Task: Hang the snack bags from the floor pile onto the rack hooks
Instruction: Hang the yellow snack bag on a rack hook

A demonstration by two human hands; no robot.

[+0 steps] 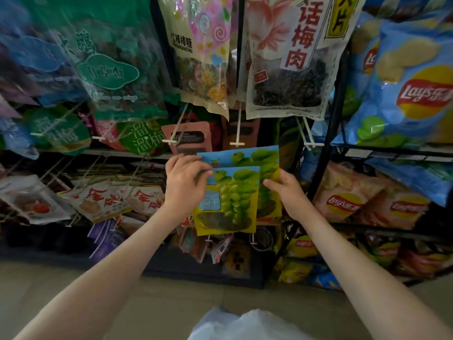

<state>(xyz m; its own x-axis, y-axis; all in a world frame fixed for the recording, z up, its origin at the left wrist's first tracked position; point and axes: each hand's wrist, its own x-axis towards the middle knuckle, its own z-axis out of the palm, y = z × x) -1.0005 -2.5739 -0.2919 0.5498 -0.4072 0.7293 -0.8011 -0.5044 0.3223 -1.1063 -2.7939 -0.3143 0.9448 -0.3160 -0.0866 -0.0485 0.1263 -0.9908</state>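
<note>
The left hand [187, 185] pinches the top left corner of the front bag [230, 202], and the right hand [286, 190] grips the right edge of the back bag [259, 158]. Both grape-printed bags are held up before the rack [317, 168], just below a white hook [237, 143]. Whether either hang hole lines up with the hook cannot be told. With two overlapping bags, one could miss the tip and drop, or knock packets hanging nearby. A plastic bag [235, 325] lies on the floor below.

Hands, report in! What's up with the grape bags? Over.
Left hand pinches front grape bag. Right hand grips rear grape bag. Neither hooked; white hook just above.
</note>
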